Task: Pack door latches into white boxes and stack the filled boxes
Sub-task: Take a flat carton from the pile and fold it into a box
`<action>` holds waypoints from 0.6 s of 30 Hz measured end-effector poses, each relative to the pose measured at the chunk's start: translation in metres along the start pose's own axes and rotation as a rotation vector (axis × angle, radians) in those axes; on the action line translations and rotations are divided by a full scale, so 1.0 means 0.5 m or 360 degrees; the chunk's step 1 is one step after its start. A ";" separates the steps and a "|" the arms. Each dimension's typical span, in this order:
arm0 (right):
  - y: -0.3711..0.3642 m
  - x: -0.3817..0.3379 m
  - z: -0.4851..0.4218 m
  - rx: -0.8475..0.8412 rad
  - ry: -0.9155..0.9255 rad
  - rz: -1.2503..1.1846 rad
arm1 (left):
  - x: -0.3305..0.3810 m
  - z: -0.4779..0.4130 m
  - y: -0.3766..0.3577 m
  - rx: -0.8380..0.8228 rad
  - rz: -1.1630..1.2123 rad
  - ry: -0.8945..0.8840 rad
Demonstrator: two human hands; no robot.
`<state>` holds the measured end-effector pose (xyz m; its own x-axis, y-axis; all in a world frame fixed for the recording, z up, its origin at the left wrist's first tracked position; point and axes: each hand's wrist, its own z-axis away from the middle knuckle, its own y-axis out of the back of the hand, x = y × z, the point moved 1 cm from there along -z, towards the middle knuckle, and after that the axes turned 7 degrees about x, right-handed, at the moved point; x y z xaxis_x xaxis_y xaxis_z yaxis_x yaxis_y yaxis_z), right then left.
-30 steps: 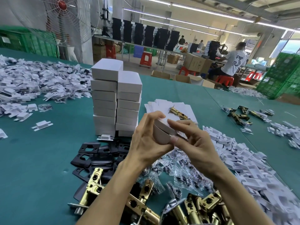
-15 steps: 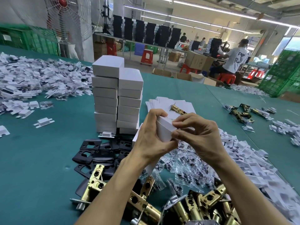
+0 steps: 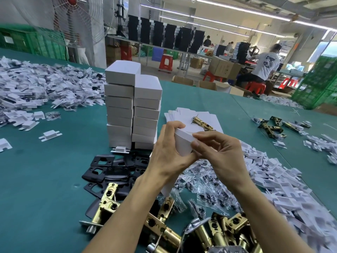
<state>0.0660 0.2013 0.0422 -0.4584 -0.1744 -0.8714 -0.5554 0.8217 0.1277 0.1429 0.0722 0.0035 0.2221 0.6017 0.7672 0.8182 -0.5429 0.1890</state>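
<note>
A white box (image 3: 183, 143) is gripped mid-air over the green table (image 3: 36, 179) by the L hand (image 3: 167, 154), fingers curled round it; its near end is pinched by the R hand (image 3: 224, 156). Behind, two stacks of closed boxes (image 3: 120, 110) are seen side by side, w/ flat blanks (image 3: 182, 115) & a single latch (image 3: 201, 123) beside them. Black plates (image 3: 109, 168), bagged screws (image 3: 206, 181) & a brass latch pile (image 3: 218, 229) are partly hidden by the forearms.
</note>
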 end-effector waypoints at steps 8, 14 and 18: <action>0.000 0.003 0.011 -0.0051 0.0098 0.0231 | 0.009 0.000 0.003 0.0014 -0.0049 -0.0005; -0.014 0.021 0.028 -0.0028 0.0007 -0.0036 | 0.018 0.002 0.002 -0.0032 -0.0090 -0.0054; -0.006 0.019 0.024 0.0086 -0.0017 -0.0139 | 0.019 -0.009 0.019 -0.0223 0.0139 -0.0033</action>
<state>0.0717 0.2038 0.0276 -0.4023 -0.2412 -0.8832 -0.5548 0.8316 0.0256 0.1506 0.0702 0.0151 0.3011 0.5600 0.7719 0.7135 -0.6693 0.2072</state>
